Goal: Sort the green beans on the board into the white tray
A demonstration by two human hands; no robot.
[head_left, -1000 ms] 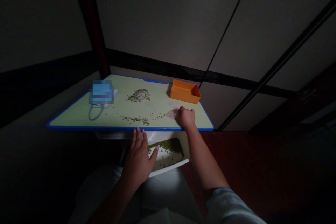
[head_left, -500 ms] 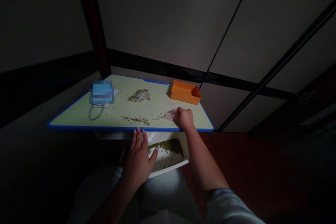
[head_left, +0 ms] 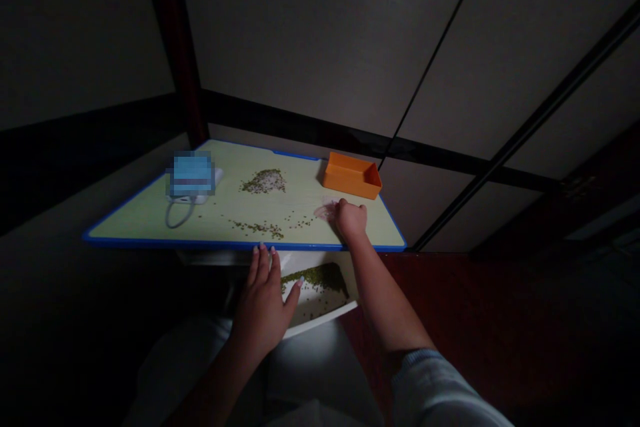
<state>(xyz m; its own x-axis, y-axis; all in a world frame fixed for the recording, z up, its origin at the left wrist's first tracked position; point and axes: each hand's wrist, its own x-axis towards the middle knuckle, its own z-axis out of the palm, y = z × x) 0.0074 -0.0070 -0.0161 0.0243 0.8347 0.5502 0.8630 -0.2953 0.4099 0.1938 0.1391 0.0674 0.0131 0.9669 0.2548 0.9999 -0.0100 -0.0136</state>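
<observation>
A pale green board with a blue rim [head_left: 150,230] lies across the view, with small green beans in loose piles and scattered trails on it. My right hand [head_left: 351,220] rests on the board's right part, fingers curled over a pinkish translucent sheet [head_left: 325,211]. My left hand [head_left: 263,300] stands open below the front rim, its fingertips touching that rim. Under the rim sits a white tray [head_left: 320,320] holding more green beans [head_left: 315,278]. Its back part is hidden by the board.
An orange rectangular tray [head_left: 351,175] stands at the board's far right corner. A pixelated blue-and-white object [head_left: 191,175] with a looped cable [head_left: 177,215] lies at the left. A dark post [head_left: 175,33] and dark wall panels rise behind; a dark red surface [head_left: 475,307] spreads to the right.
My right hand has crept slightly left across the board with the pinkish sheet under its fingers. My left hand has stayed at the front rim.
</observation>
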